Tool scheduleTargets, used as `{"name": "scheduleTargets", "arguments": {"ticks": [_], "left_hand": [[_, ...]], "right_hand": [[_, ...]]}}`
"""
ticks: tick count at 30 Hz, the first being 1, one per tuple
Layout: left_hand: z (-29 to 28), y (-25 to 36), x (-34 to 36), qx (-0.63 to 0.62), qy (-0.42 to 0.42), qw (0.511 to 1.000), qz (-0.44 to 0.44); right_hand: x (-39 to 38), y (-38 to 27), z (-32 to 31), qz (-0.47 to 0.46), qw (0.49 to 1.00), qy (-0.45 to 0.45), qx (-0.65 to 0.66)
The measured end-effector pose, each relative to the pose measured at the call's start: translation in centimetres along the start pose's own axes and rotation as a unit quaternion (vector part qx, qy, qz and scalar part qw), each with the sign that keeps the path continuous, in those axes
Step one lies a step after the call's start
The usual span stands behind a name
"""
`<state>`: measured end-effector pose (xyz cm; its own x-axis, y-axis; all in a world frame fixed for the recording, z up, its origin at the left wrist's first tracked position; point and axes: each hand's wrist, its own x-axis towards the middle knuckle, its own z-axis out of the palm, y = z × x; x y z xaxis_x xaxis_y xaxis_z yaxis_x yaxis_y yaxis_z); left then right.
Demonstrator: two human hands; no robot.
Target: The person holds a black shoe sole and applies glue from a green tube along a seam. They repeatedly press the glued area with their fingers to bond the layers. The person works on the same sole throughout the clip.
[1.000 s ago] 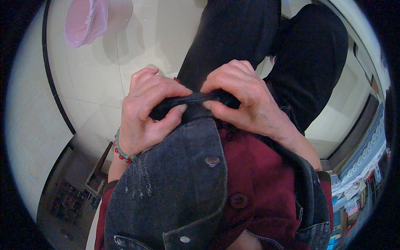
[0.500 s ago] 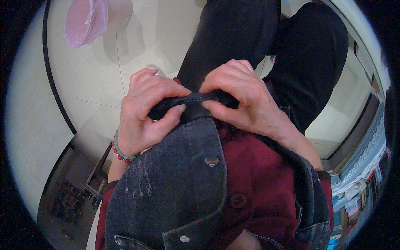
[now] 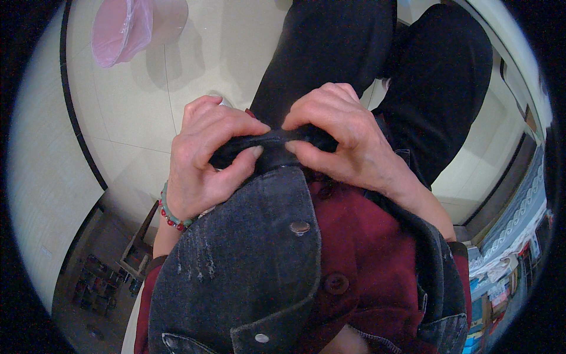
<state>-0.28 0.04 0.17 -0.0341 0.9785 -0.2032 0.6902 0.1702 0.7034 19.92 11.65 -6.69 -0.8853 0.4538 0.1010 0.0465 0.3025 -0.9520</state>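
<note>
Left hand (image 3: 197, 150) and right hand (image 3: 351, 135) each pinch the black fold (image 3: 277, 154) at the far edge of the grey denim (image 3: 247, 236) (fingertips near, not touching), presumably to steady the span between.

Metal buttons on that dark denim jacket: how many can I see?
2: the upper button near the front edge of the denim jacket, the lower button on its flap. Others may be hidden.

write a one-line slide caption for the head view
Left hand and right hand pinch dark cloth side by side, at the edge of a denim jacket worn over a dark red shirt.
</note>
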Motion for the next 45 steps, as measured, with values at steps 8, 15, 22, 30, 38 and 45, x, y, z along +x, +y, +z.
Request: {"name": "scheduleTargets", "arguments": {"ticks": [8, 15, 22, 30, 38, 45], "left_hand": [[-0.1, -0.7, -0.1, -0.026, 0.001, 1.000, -0.002], [0.0, -1.3, -1.3, -0.052, 0.005, 0.998, -0.038], [0.9, -2.1, -3.1, -0.100, 0.044, 0.992, -0.067], [1.5, -2.5, -4.0, -0.112, 0.068, 0.989, -0.067], [0.6, -3.8, -3.4, -0.108, 0.051, 0.992, -0.041], [-0.3, -5.4, -3.3, -0.122, 0.055, 0.990, -0.033]], "right_hand": [[0.4, 0.0, 0.2, 0.000, 1.000, -0.003, -0.009], [0.7, -0.4, 1.0, 0.000, 1.000, -0.003, -0.006], [1.2, -1.2, 1.7, -0.011, 1.000, 0.002, -0.005], [1.4, -1.6, 2.2, -0.020, 1.000, 0.004, -0.009], [1.7, -1.9, 2.8, -0.003, 1.000, 0.023, -0.005], [3.0, -2.3, 3.9, 0.005, 0.999, 0.037, -0.022]]}}
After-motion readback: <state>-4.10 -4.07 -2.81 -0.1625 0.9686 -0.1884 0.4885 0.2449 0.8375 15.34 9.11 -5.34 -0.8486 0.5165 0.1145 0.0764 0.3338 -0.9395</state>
